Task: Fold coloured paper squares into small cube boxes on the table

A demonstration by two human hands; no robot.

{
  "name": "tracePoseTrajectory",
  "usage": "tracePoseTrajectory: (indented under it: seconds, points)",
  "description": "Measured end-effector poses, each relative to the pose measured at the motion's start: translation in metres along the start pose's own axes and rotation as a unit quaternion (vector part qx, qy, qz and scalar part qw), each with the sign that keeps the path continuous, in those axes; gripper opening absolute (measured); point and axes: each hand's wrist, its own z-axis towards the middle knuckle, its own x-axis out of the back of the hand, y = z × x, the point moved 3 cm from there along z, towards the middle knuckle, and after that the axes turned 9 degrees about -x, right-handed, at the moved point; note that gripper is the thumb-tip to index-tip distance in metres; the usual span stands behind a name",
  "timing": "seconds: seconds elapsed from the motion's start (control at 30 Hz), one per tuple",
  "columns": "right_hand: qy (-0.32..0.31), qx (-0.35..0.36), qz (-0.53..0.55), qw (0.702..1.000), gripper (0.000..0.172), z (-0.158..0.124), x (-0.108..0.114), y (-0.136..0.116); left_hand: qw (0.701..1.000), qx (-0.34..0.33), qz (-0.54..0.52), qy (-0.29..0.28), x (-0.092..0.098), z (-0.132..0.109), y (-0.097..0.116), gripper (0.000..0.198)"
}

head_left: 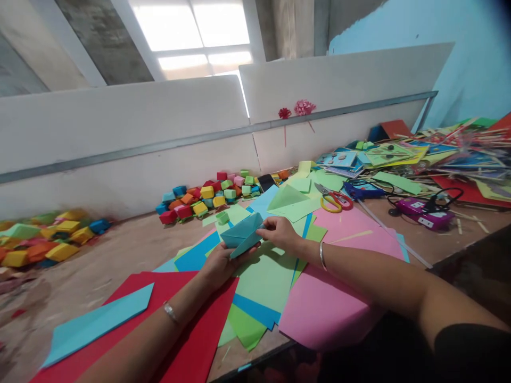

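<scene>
A folded piece of light blue paper [241, 232] is held up over the middle of the table. My left hand [224, 261] supports it from below and the left, its fingers closed round the lower side. From the right, my right hand [279, 233] pinches the paper's right edge between thumb and fingers. Beneath both hands lie overlapping pale green sheets [261, 287] and blue sheets [199, 250]. A light blue paper strip [99, 322] rests on red sheets [191, 330] beside my left forearm. Pink sheets [327, 308] lie under my right forearm.
Scissors [334, 200] with red and yellow handles lie beyond my right hand. Nearby are a blue glue gun [363, 190] and a purple power strip [423, 213]. Small folded paper boxes [207, 192] are heaped at the back, more [51, 239] at left. A white board [179, 117] stands behind.
</scene>
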Motion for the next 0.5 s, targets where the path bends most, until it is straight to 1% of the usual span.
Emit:
tracePoseTrajectory:
  seconds: [0.17,0.33,0.37,0.47,0.5]
  points:
    - [0.033,-0.008,-0.008,0.999,0.021,-0.004,0.001,-0.004,1.0,0.01,0.021,-0.018,-0.001,-0.001,0.0,0.037]
    - [0.028,-0.05,0.036,0.998,0.019,0.0,-0.001,0.003,0.999,0.021,-0.007,-0.036,0.002,0.001,0.001,0.05]
    - [0.03,-0.057,0.048,0.997,0.019,0.001,0.0,0.005,0.999,0.02,-0.016,-0.038,0.002,0.001,0.002,0.049]
    - [0.048,-0.061,0.067,0.995,0.019,0.005,0.002,0.008,0.998,0.018,-0.038,-0.04,0.002,0.001,0.004,0.034]
    - [0.053,-0.061,0.07,0.994,0.019,0.006,0.002,0.008,0.998,0.012,-0.036,-0.04,0.002,0.0,0.004,0.033]
